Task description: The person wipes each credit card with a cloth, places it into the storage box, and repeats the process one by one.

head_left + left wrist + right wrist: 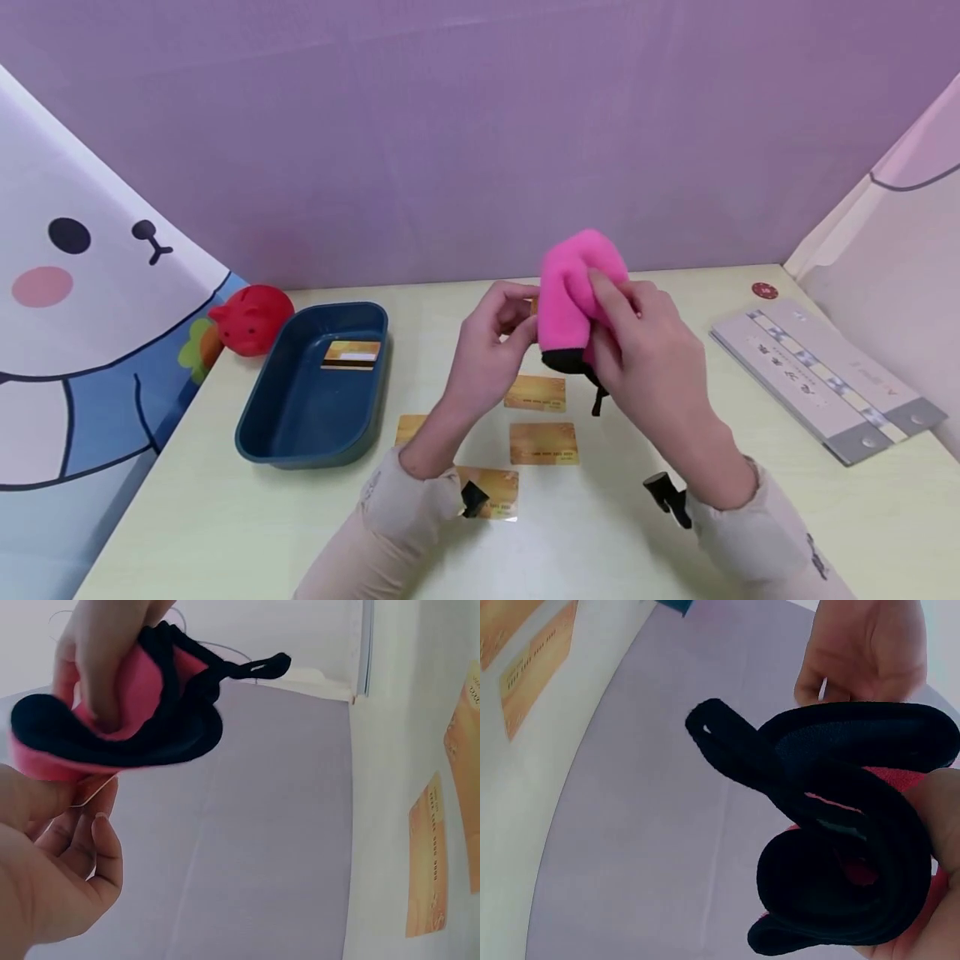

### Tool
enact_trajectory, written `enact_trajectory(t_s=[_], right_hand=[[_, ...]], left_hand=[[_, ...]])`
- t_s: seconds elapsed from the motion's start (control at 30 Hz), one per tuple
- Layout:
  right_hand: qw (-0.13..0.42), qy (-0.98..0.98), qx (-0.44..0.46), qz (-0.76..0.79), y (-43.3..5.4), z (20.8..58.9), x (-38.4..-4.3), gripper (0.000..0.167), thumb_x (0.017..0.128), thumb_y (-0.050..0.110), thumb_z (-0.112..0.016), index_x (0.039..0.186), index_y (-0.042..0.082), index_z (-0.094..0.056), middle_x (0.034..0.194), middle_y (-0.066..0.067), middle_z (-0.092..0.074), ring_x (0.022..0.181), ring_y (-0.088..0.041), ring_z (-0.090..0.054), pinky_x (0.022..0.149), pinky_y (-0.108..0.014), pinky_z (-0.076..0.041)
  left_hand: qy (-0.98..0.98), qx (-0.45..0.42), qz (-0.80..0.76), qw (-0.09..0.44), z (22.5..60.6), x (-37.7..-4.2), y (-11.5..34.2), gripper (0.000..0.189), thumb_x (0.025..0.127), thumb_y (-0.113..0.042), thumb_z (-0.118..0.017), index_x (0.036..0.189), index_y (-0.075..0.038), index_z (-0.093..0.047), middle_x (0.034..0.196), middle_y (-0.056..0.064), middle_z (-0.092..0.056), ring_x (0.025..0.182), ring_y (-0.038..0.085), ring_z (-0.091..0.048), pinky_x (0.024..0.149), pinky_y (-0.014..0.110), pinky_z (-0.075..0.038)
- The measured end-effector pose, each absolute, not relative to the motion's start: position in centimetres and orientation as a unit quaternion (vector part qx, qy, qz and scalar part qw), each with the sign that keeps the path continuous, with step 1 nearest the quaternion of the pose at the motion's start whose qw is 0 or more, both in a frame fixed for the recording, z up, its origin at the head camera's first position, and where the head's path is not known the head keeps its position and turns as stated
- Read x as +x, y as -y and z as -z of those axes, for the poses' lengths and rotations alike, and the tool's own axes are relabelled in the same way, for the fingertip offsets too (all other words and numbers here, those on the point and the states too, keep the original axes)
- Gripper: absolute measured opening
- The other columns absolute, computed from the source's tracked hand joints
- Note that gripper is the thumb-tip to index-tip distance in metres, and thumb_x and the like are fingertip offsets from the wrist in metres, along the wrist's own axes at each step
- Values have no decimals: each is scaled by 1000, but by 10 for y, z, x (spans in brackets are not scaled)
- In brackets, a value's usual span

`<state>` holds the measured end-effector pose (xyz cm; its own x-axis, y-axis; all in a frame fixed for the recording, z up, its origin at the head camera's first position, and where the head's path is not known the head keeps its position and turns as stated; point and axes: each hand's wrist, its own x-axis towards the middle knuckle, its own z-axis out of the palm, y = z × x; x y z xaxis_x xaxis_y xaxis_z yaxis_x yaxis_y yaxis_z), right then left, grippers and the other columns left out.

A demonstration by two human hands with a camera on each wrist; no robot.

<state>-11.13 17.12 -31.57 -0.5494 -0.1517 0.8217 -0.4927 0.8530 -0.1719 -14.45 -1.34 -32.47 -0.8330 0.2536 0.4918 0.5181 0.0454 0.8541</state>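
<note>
My right hand (652, 358) grips a pink fleece mitt-like cloth (562, 292), folded over, with black edging and a black hanging loop (259, 667). Its fingers press into the pink pile. On the other side my left hand (487, 346) pinches a gold bank card (534, 306), mostly hidden behind the cloth; only a thin edge shows in the left wrist view. Both hands are raised above the table. Below them lie several gold cards, among them one card (544, 443) in front of the cloth and another card (487, 493) by the left sleeve.
A dark blue tray (258, 408) on the left holds one card (350, 355), stripe side up. Behind it sits a red piggy bank (253, 321). At right are a grey booklet (810, 375) and a small red chip (764, 290). A purple cloth backdrop (450, 150) borders the table.
</note>
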Motion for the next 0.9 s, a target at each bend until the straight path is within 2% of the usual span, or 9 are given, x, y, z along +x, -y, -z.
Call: enact_trajectory(t_s=[0.2,0.47,0.57,0.73,0.8,0.9], right_hand=[[419,876,145,-192,-186,314,-118,42,91,8,-61,133,9,-63,103,-23,-62,89,-39,-59,54,-55,-50],[421,879,69,-211,-209,307,-125,42,95,12,-56,136,12,-61,104,-24,-61,94,-40,-57,59,-62,-45],[434,870,59,-226,-212,307,-125,41,96,15,-56,136,13,-61,103,-25,-61,94,-40,-57,59,-62,-43],[470,846,90,-237,-202,306,-123,39,95,18,-56,133,12,-64,100,-25,-62,93,-39,-60,60,-61,-47],[483,833,122,-241,-194,306,-121,38,94,16,-57,131,10,-66,99,-25,-63,91,-40,-61,62,-59,-49],[490,817,188,-238,-179,308,-118,37,93,13,-62,128,8,-68,97,-26,-65,86,-40,-62,63,-54,-53]], left_hand=[[717,-275,631,108,319,-147,22,25,97,-6,-63,122,-5,-62,82,16,-68,71,20,-56,66,25,-45],[700,-262,655,111,306,-149,41,29,98,-7,-62,127,-4,-61,87,20,-69,69,16,-53,61,27,-39],[697,-249,662,117,306,-152,43,30,99,-7,-61,129,-5,-60,89,20,-69,71,14,-56,66,26,-45],[691,-225,674,130,314,-158,40,32,99,-7,-61,131,-6,-58,86,21,-67,69,16,-53,70,24,-48],[700,-219,666,136,318,-160,37,31,99,-8,-62,129,-7,-60,88,20,-69,71,17,-56,70,24,-48],[719,-223,644,138,323,-160,32,27,98,-7,-63,125,-4,-61,95,20,-74,81,21,-67,73,24,-51]])
